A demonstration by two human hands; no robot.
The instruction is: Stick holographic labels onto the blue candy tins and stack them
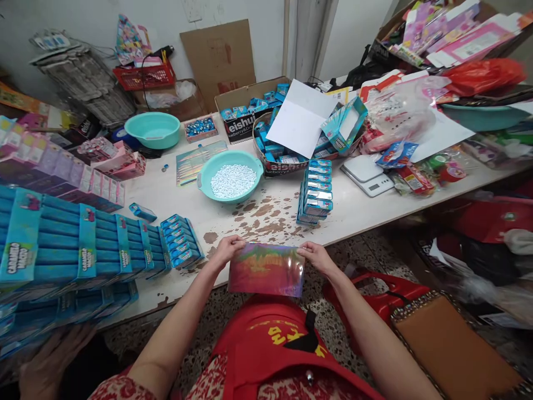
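Observation:
Between both hands hangs a shiny, see-through plastic sheet or pouch with a rainbow sheen; the red apron shows through it. My left hand pinches its upper left corner. At the upper right corner, the fingers of my right hand are closed on it. Just past the table edge, a turquoise bowl holds many small white pieces. To the right of the bowl rises a stack of small blue boxes. Another group of small blue boxes stands left of my left hand.
Large stacks of blue cartons fill the table's left side. An open carton of blue packs stands behind the bowl, with white paper over it. A scale sits at the right. Another person's hand shows lower left.

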